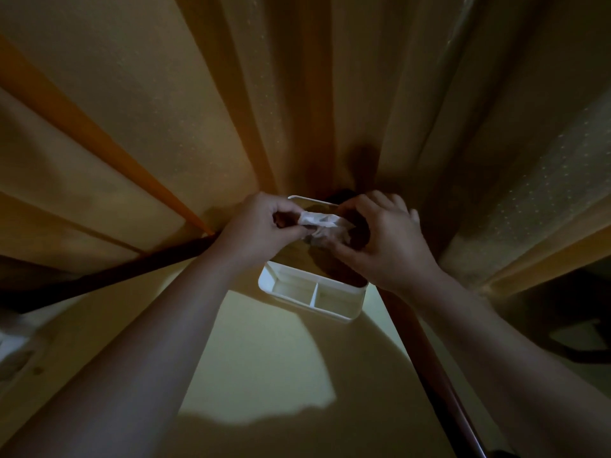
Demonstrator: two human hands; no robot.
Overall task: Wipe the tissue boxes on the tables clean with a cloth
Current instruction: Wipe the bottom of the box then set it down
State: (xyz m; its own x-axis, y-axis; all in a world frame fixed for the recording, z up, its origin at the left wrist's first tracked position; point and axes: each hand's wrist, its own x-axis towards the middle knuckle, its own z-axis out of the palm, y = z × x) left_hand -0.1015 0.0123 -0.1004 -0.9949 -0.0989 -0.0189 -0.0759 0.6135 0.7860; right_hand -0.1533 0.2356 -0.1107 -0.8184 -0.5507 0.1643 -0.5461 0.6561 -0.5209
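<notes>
Head view, dim light: we see a white tissue box (312, 294) standing on the pale desk (264, 358), close against the hanging curtains (165, 110) at the far edge. Its near end shows two open compartments divided by a thin wall; the top behind them looks tan, much of it in shadow. Both hands meet just above the box's far half. Our left hand (256, 226) has its fingers curled, pinching one end of a crumpled white cloth (319, 223); our right hand (386, 239) grips the other end, thumb and fingers bent around it, the knuckles turned toward us. The cloth stretches between the two hands as a short bunched strip (we cannot tell whether it touches the box lid, the shadow beneath is too dark). Both forearms reach in from the lower corners, bare. A dark brown rail or edge (429, 375) runs along the desk's right side, partly under the right forearm, and a similar dark band (115, 276) crosses at the left below the curtain hem. At far left, a pale blurred object (13, 348) sits at the frame edge, unidentifiable.
</notes>
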